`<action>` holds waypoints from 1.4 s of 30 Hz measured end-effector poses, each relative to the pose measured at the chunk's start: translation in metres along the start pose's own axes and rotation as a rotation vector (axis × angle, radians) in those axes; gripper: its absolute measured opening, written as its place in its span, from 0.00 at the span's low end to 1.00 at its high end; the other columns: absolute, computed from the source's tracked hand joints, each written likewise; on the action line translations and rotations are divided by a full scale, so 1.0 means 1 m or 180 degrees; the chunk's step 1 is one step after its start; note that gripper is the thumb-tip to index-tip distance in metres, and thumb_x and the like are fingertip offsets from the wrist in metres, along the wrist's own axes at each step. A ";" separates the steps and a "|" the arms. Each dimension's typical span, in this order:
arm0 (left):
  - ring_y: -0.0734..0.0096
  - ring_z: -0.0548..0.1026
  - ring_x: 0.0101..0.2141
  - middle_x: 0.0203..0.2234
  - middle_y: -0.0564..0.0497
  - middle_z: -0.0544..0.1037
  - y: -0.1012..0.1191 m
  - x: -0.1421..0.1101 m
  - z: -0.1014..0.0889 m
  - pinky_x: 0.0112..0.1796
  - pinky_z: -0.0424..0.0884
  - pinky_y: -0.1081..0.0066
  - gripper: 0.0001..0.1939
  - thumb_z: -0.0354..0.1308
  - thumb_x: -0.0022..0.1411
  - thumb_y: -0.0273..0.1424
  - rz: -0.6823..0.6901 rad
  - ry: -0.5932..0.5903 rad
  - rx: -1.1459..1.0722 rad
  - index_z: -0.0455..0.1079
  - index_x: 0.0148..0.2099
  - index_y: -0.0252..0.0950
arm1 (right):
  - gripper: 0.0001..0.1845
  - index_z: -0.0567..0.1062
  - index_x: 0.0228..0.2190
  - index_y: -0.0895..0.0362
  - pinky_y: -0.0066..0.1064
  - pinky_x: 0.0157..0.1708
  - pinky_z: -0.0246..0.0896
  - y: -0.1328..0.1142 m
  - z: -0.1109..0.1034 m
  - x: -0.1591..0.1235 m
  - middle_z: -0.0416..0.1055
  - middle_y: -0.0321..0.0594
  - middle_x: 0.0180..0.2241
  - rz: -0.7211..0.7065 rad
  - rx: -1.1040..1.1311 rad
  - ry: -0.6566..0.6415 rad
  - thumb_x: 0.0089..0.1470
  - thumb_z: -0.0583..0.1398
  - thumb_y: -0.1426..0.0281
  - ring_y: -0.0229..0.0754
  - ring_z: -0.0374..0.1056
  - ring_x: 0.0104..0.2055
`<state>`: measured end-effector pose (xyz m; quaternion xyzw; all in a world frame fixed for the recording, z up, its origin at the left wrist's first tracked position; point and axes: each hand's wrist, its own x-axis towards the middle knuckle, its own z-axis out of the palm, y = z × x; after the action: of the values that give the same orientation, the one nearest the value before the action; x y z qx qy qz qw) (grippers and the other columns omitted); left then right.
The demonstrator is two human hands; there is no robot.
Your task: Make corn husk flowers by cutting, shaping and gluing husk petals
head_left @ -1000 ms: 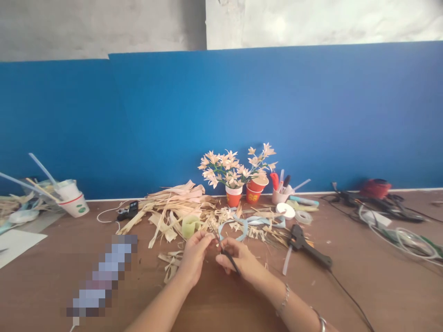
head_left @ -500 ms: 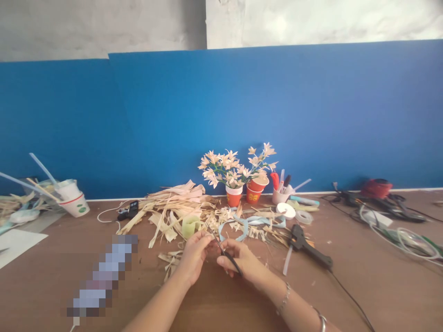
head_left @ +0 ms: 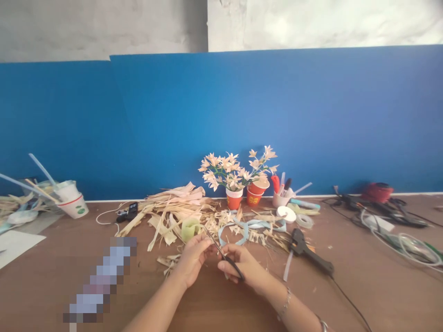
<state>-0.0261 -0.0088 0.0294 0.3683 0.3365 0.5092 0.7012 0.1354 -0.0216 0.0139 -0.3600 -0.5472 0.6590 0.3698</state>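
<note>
Near the middle of the table, my right hand (head_left: 240,265) is closed on a pair of black-handled scissors (head_left: 233,267), whose blades point up and to the left. My left hand (head_left: 194,258) is close beside the blades, thumb and fingers pinched together; whatever lies between them is too small to make out. Just beyond my hands lie a pale green ribbon roll (head_left: 189,229), a light blue ribbon (head_left: 238,232) and a heap of dried husk strips (head_left: 176,207). A few husk scraps (head_left: 169,263) rest left of my left hand.
Paper cups (head_left: 234,199) with husk flowers (head_left: 226,168) stand at the back. To the right lie a hot glue gun (head_left: 311,253), a tape roll (head_left: 304,221) and tangled cables (head_left: 398,230). A cup with sticks (head_left: 74,205) and a blurred-out object (head_left: 104,281) are on the left.
My hands stay close together in nearly the same place. The scissors have shifted very slightly to the right and down, and the whole view has tilted a little.
</note>
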 end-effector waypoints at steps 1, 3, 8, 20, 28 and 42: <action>0.72 0.72 0.26 0.22 0.51 0.75 0.000 0.001 -0.001 0.31 0.66 0.72 0.08 0.64 0.48 0.31 -0.0019 -0.0026 0.0003 0.70 0.27 0.32 | 0.22 0.66 0.29 0.58 0.21 0.13 0.45 -0.001 0.000 -0.001 0.62 0.26 0.15 0.0020 0.0004 -0.0014 0.39 0.68 0.58 0.27 0.52 0.13; 0.73 0.72 0.26 0.22 0.52 0.75 -0.001 0.002 -0.003 0.31 0.66 0.73 0.08 0.65 0.48 0.31 -0.0058 -0.0033 0.0006 0.70 0.27 0.32 | 0.22 0.66 0.29 0.58 0.21 0.13 0.43 -0.004 -0.001 -0.002 0.63 0.27 0.15 0.0068 -0.0001 -0.0068 0.39 0.68 0.58 0.27 0.51 0.13; 0.73 0.73 0.26 0.23 0.52 0.75 0.000 0.002 -0.005 0.31 0.66 0.73 0.10 0.66 0.46 0.30 -0.0243 -0.0056 0.0033 0.68 0.25 0.33 | 0.23 0.65 0.29 0.58 0.21 0.12 0.40 -0.010 -0.004 -0.005 0.64 0.27 0.15 0.0221 -0.0022 -0.0140 0.38 0.68 0.58 0.26 0.50 0.12; 0.70 0.76 0.26 0.24 0.48 0.79 0.003 0.001 -0.011 0.25 0.63 0.76 0.13 0.67 0.43 0.31 -0.0711 0.0056 0.0286 0.65 0.27 0.34 | 0.19 0.68 0.27 0.59 0.21 0.14 0.41 -0.014 -0.011 -0.009 0.64 0.28 0.16 0.0352 -0.0645 -0.0105 0.39 0.68 0.61 0.27 0.49 0.15; 0.69 0.77 0.27 0.25 0.47 0.79 0.007 -0.001 -0.010 0.26 0.62 0.76 0.12 0.67 0.42 0.32 -0.0821 -0.0036 0.0339 0.67 0.26 0.33 | 0.18 0.69 0.26 0.59 0.22 0.18 0.44 -0.016 -0.014 -0.012 0.64 0.30 0.19 0.0344 -0.0816 -0.0122 0.39 0.68 0.61 0.29 0.52 0.19; 0.74 0.71 0.19 0.17 0.52 0.76 0.000 -0.007 0.009 0.23 0.59 0.74 0.09 0.64 0.44 0.30 -0.0431 -0.0136 0.1117 0.65 0.24 0.35 | 0.19 0.65 0.35 0.55 0.28 0.30 0.61 -0.004 -0.006 -0.002 0.67 0.35 0.29 -0.0661 -0.0494 0.0746 0.42 0.66 0.65 0.38 0.64 0.30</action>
<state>-0.0196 -0.0167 0.0347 0.4722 0.4292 0.3865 0.6659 0.1423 -0.0202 0.0170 -0.4034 -0.5838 0.5266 0.4682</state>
